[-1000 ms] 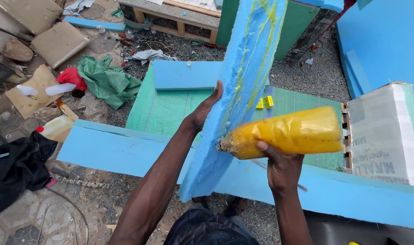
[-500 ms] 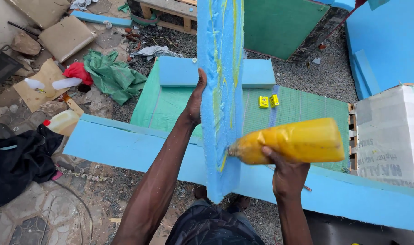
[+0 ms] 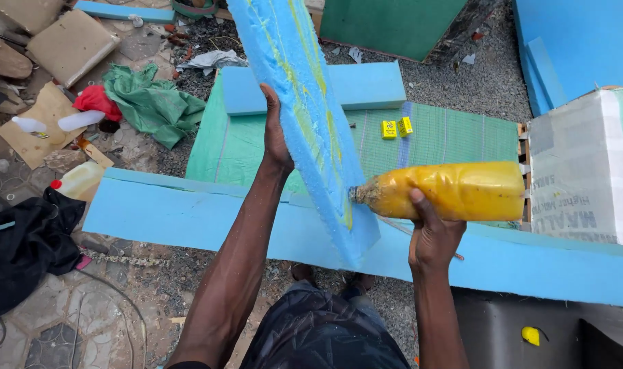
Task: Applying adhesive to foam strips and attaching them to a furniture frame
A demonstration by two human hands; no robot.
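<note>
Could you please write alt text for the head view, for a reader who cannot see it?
A person's left hand steadies an upright blue foam slab while the right hand presses a yellow bottle, mouth first, against its yellow-streaked edge.

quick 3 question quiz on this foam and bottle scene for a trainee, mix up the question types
1. True or false: the right hand holds the yellow bottle on its side, with its mouth against the upright blue foam slab.
2. Which part of the foam slab does the left hand grip?
A. its top end
B. its left edge
C. its bottom end
3. Fill in: two small yellow boxes lie on the green ____.

Key
1. True
2. B
3. mat
</note>
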